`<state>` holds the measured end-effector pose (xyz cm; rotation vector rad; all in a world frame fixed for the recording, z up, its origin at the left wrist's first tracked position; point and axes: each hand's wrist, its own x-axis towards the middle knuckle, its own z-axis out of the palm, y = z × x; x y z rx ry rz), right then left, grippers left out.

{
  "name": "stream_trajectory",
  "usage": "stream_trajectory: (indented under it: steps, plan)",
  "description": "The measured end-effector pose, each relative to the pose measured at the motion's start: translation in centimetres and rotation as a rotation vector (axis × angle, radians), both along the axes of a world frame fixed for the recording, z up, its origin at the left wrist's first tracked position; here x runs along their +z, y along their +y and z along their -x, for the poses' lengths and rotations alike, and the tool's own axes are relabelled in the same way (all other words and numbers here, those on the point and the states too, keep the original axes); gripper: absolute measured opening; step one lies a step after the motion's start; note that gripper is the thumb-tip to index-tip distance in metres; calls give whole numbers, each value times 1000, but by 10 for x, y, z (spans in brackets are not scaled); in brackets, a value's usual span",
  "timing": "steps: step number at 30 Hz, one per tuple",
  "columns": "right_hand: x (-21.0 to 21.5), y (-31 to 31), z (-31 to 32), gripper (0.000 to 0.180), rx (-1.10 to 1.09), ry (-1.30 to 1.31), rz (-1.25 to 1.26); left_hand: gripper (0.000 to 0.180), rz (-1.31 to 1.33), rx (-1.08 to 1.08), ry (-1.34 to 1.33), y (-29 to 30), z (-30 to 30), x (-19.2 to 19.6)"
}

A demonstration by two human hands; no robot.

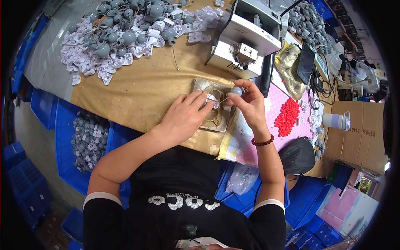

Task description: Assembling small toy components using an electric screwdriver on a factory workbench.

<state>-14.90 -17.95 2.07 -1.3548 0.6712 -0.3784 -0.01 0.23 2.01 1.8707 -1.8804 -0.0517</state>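
Observation:
A square metal plate (218, 125) with a round recess lies at the front edge of the table. My left hand (183, 114) is closed, its fingertips pinching a small white plastic part (213, 101) over the recess. Just right of it, my right hand (251, 104) pinches a small grey ball-shaped piece (236, 90) between thumb and fingers. A thin wire runs between the ball-shaped piece and the white part. My fingers hide some of both pieces.
A heap of grey balls and white parts (121, 37) covers the far left. A metal machine (246, 37) stands beyond the plate. Red pieces (287, 117) lie on a pink sheet at right, near a cup (336, 121). A blue bin (66, 154) of parts stands below left.

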Motion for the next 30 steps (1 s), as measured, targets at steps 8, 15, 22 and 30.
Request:
stream_trajectory:
  steps: [8, 15, 22, 30]
  plan:
    - [13, 0, -5, 30, 23, -146, -350, 50, -65, -18, 61, 2, -2, 0]
    - [11, -7, 0, 31, 281, -22, -342, 48, -70, -41, 55, 3, -6, -1]
    - [6, 3, -17, 31, 261, 349, 478, 43, -112, -88, 44, 2, -13, 2]
    - [1, 20, -20, 48, 173, 396, 977, 37, -174, -46, 251, -13, -19, 18]
